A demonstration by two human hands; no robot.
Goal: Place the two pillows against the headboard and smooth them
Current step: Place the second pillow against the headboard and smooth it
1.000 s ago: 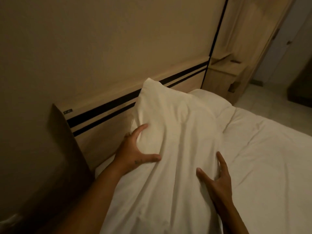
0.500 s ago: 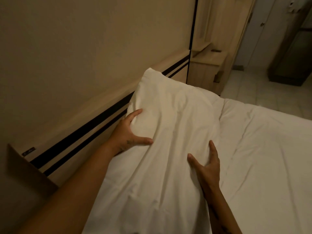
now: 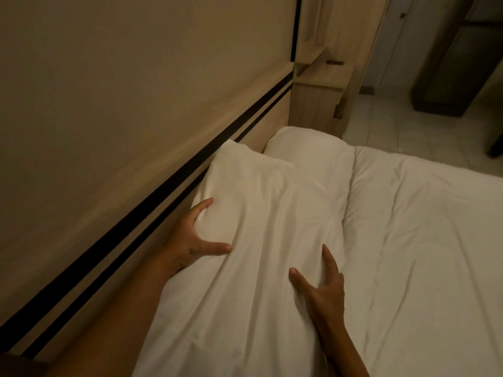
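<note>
A white pillow (image 3: 253, 213) lies along the wooden headboard (image 3: 152, 186), which has two black stripes. My left hand (image 3: 190, 238) grips its headboard-side edge, thumb on top and fingers tucked under. My right hand (image 3: 321, 289) presses its bed-side edge with fingers spread. A second white pillow (image 3: 313, 153) lies flat beyond it at the headboard's far end, partly covered by the near pillow's corner.
White bedding (image 3: 422, 254) covers the mattress to the right. A wooden nightstand (image 3: 315, 104) stands past the far pillow. Tiled floor (image 3: 394, 123) and a dark cabinet (image 3: 457, 77) lie beyond the bed.
The near pillow has dropped from a raised, tilted pose to lying lower against the headboard. Both hands stayed on its edges. The far pillow has come into fuller view.
</note>
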